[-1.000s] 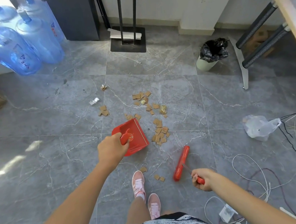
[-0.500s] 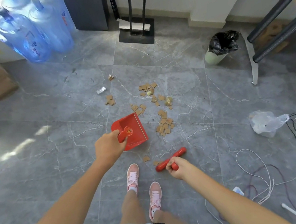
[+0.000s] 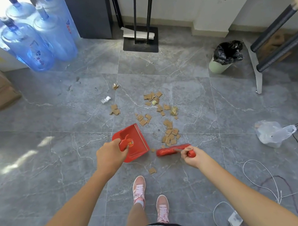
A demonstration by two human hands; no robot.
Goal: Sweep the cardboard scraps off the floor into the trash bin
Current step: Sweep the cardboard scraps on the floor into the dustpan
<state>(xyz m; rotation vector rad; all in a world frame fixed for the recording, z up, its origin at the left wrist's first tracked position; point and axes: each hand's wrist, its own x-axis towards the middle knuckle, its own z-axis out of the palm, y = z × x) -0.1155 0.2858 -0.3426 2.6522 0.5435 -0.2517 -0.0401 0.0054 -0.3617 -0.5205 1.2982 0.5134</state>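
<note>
Gripping the short handle of a red dustpan (image 3: 136, 143), the left hand (image 3: 110, 156) has its fingers curled tight round it, the pan reaching forward and to the right of the knuckles; whether it touches the grey floor (image 3: 49, 179) cannot be told. The right hand (image 3: 194, 156) is closed round the red handle of a brush (image 3: 170, 150), whose head lies crosswise between the two hands, just beside the pan's near right corner. Most cardboard scraps (image 3: 169, 136) lie scattered just ahead of the brush and right of the pan; a lone scrap (image 3: 152, 170) sits nearer the person, between the hands. The trash bin (image 3: 219, 66), lined with a black bag (image 3: 228, 53), stands well apart, far ahead of the right hand.
</note>
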